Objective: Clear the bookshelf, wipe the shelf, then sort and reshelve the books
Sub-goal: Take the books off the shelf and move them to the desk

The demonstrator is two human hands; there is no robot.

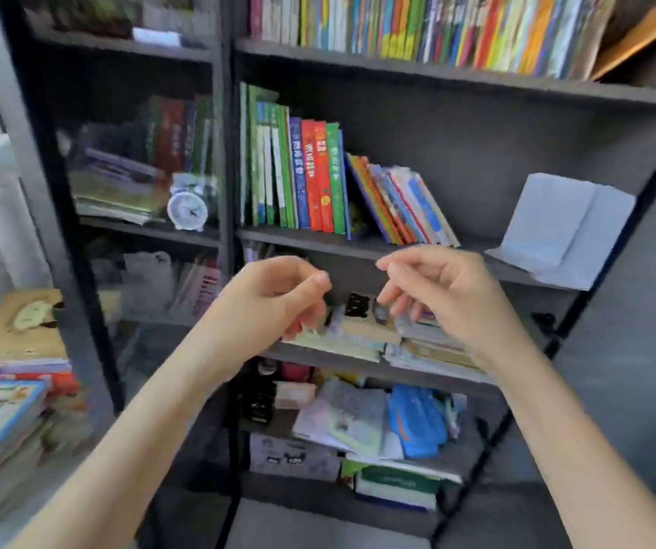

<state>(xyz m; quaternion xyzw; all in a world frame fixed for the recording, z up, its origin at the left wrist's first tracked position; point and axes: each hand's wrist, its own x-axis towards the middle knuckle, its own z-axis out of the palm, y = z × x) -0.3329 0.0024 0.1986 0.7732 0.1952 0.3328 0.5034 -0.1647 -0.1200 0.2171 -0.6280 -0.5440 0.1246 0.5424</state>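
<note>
Both hands up in front of the bookshelf (477, 87), left hand (279, 299) and right hand (441, 295) empty, fingers (391, 267) loosely curled. Books (310, 180) stand on the far shelf's left side.

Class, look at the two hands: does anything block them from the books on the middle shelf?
Nothing visible does. Left hand and right hand hover empty before the open shelf front, below the books.

body: two bare forearms | left hand (279, 297) | right hand (451, 289)
</note>
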